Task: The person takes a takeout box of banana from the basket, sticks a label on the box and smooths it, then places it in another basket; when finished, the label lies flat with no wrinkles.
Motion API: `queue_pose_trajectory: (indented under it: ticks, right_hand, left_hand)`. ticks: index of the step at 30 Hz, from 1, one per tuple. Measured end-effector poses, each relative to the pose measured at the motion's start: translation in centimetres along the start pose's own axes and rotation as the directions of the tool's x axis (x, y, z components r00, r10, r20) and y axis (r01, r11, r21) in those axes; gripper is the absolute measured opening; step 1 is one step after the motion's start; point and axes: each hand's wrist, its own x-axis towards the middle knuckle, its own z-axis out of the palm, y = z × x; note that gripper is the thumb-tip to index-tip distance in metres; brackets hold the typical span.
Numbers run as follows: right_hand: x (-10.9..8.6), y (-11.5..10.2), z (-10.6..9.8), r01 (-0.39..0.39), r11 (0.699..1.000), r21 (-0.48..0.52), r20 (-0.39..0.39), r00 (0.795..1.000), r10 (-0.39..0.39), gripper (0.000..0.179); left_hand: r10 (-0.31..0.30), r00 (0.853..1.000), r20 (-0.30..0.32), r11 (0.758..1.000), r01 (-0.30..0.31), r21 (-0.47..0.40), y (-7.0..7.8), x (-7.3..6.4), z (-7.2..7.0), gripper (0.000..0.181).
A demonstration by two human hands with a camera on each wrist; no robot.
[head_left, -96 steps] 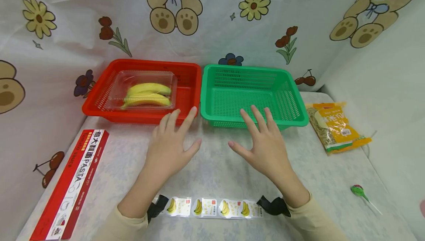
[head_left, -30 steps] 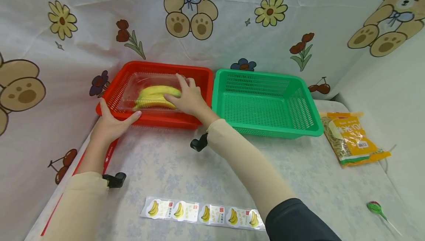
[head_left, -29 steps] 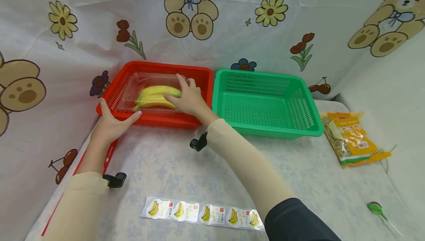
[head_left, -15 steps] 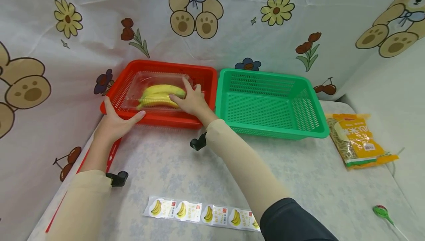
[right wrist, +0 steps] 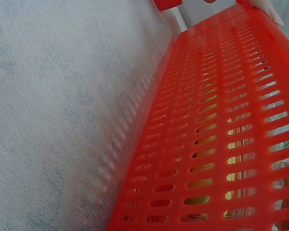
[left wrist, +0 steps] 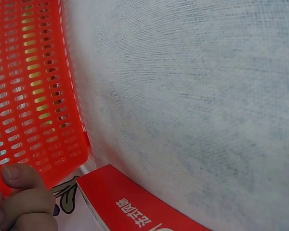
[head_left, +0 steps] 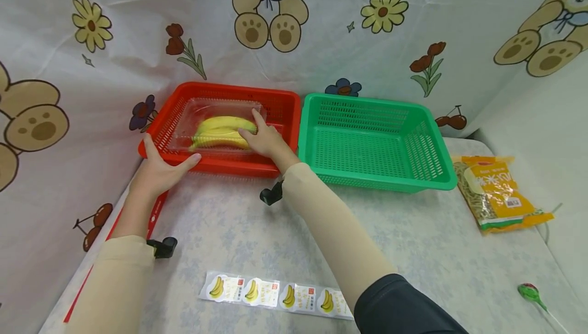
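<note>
bananas (head_left: 220, 132) lie inside a clear box (head_left: 216, 109) in a red basket (head_left: 220, 166) on a bench (head_left: 220, 232), as the left grip (head_left: 158, 173) holds the basket's near left corner, thumb over the front rim, fingers curled. the right grip (head_left: 268, 142), thumb and index finger spread, touches the box's right end; whether it pinches cannot be told. a green basket (head_left: 376, 182) stands just beside, to the right of the red one.

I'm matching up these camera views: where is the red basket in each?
Head: the red basket is left of centre, above mid-height.
Left wrist: its slotted wall fills the upper left.
Right wrist: its slotted wall fills the right side.
Shared landmark: the bananas, inside it; both wrist views show their yellow through slots.
</note>
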Motion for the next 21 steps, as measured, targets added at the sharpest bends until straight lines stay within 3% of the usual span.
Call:
queue_pose_trajectory:
  ticks: [11, 21]
  right_hand:
    - [-0.09, -0.08, -0.52, -0.005, 0.999, 0.049, 0.063, 0.998, 0.002, 0.084]
    - [0.04, 0.13, -0.56, 0.003, 0.997, 0.075, 0.103, 0.995, -0.011, 0.091]
  left_hand:
    - [0.012, 1.0, -0.011, 1.0, -0.012, -0.004, 0.13, 0.04, -0.04, 0.137]
    - [-0.012, 1.0, 0.013, 1.0, 0.011, 0.013, 0.23, -0.04, -0.11, 0.138]
